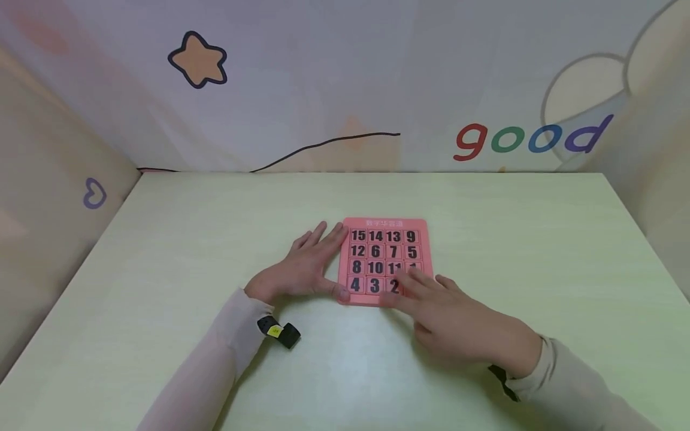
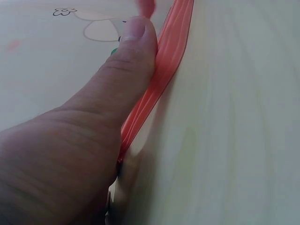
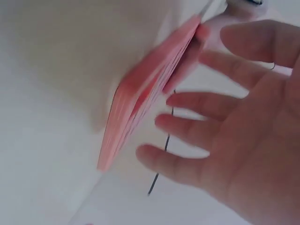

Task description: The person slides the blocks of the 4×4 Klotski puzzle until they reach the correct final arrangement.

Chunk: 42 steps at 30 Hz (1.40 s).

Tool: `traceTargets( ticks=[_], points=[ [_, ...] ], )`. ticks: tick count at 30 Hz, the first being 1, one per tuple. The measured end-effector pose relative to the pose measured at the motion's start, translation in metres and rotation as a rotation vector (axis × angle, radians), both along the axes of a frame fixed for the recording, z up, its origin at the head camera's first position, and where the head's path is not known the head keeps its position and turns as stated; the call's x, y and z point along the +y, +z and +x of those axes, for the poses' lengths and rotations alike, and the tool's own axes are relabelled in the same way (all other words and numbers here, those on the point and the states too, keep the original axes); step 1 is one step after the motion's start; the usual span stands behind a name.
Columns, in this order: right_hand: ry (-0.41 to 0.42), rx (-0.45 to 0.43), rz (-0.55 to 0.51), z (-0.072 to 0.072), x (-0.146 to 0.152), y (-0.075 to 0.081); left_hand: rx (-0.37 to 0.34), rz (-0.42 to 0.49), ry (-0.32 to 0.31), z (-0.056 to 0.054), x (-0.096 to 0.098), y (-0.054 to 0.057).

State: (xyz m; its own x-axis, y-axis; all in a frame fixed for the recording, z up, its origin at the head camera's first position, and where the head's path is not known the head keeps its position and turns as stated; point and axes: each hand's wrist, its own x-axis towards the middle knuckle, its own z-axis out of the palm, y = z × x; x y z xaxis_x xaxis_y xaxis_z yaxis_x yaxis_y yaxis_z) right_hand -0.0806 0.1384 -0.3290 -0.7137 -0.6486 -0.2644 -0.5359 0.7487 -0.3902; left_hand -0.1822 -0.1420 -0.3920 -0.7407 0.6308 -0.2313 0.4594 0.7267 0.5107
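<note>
A pink sliding number puzzle point(image 1: 386, 222) lies flat on the table, its black-numbered tiles facing up. The top row reads 15, 14, 13, 9; the bottom row starts 4, 3, 2. My left hand point(image 1: 302, 269) rests at the puzzle's left side, fingers stretched to its upper left edge and thumb point(image 2: 136, 51) on the lower left corner. Over the lower right part of the board is my right hand point(image 1: 458, 320), its fingers extended and spread. They cover the bottom right place and partly the 1 and 11 tiles. Whether the right fingertips touch the tiles, I cannot tell.
The pale green table point(image 1: 215, 215) extends around the puzzle on all sides. Printed walls enclose its back and sides, with a star point(image 1: 198, 60) and the word "good" point(image 1: 530, 140). Dark straps point(image 1: 277, 331) sit at both wrists.
</note>
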Motion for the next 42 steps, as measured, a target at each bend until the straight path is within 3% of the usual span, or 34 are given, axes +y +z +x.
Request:
traceTargets(
  ticks=[3,7,12,20,24,28,31,42],
  points=[
    [-0.059,-0.013,0.024,-0.007,0.004,-0.001,-0.003,-0.008,0.004,0.0,-0.001,0.0],
    [-0.079,-0.068,0.048,-0.011,0.005,-0.005,-0.001,-0.003,0.009,0.0,-0.003,0.001],
    [-0.045,-0.032,0.078,-0.007,0.004,-0.007,-0.008,0.02,0.012,0.0,-0.003,-0.002],
    [0.011,-0.003,0.089,0.005,0.005,0.003,-0.003,0.013,0.019,0.0,-0.001,-0.003],
    [-0.031,-0.002,0.065,-0.008,0.012,0.003,0.008,0.008,0.008,-0.002,0.001,-0.002],
    [-0.12,0.004,0.022,-0.028,0.019,-0.006,0.002,0.003,0.001,-0.003,0.002,-0.002],
    [-0.14,-0.011,0.004,-0.037,0.02,-0.014,-0.013,-0.004,0.005,-0.002,0.003,-0.002],
    [-0.11,-0.027,0.041,-0.029,0.015,-0.01,0.003,-0.013,0.01,0.0,0.002,-0.002]
  ],
)
